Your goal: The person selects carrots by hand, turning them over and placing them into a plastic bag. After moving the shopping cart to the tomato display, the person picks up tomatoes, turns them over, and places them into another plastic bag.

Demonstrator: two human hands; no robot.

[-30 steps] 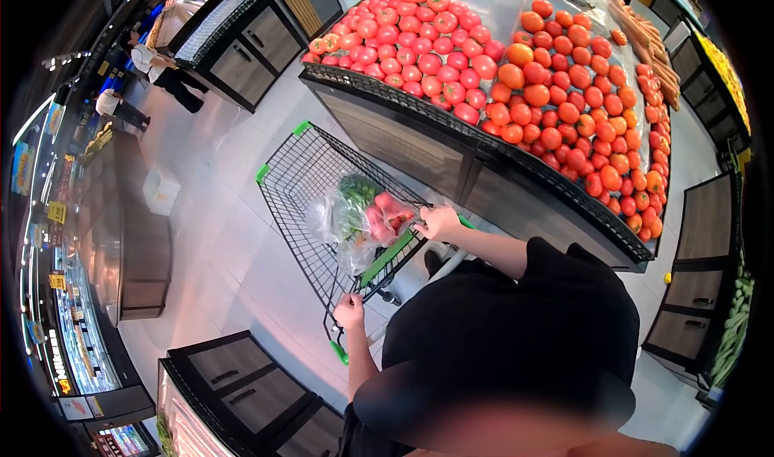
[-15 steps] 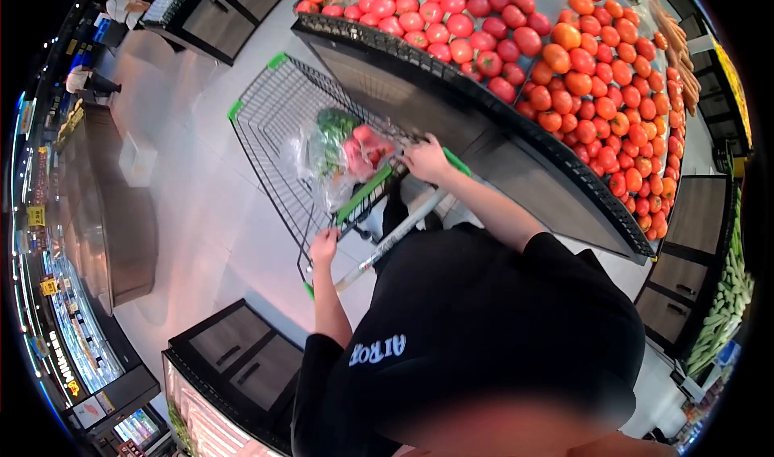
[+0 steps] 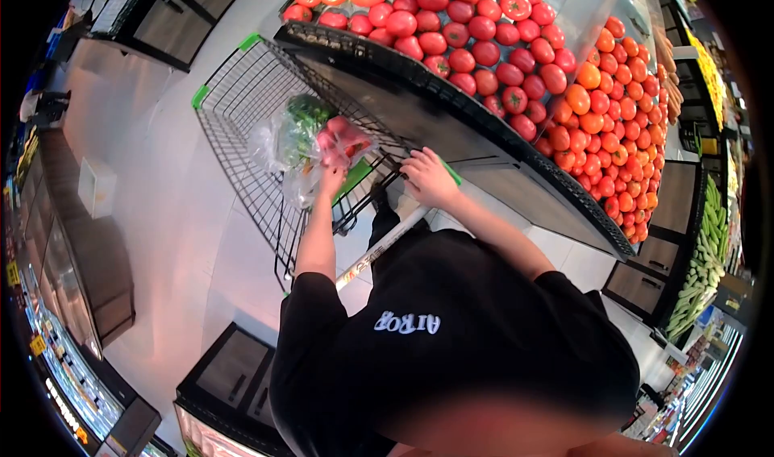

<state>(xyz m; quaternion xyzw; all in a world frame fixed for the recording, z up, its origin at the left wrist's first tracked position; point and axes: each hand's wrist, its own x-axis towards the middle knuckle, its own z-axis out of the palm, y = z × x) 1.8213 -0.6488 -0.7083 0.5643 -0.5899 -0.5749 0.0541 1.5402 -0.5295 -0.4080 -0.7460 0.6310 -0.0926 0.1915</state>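
A wire shopping cart (image 3: 242,163) with green corners holds clear plastic bags. One bag has leafy green vegetables (image 3: 305,126) in it, and beside it a plastic bag of tomatoes (image 3: 345,139) shows red through the film. My left hand (image 3: 331,181) reaches into the cart, its fingers closed at the lower edge of the tomato bag; the fingertips are partly hidden. At the cart's near right corner my right hand (image 3: 430,179) rests over the rim, fingers stretched and a little apart, holding nothing visible. The cart's pale push bar (image 3: 383,247) crosses in front of my body.
A black-edged display stand (image 3: 451,110) heaped with tomatoes (image 3: 484,54) runs close along the cart's right side. Dark cabinets (image 3: 230,368) stand at lower left, a brown counter (image 3: 81,239) at far left. Green vegetables (image 3: 701,263) lie on a shelf at right.
My left hand has left the cart's near left rim and moved up to the tomato bag. My right hand stays by the right corner, its fingers more extended. The view has shifted against the surroundings.
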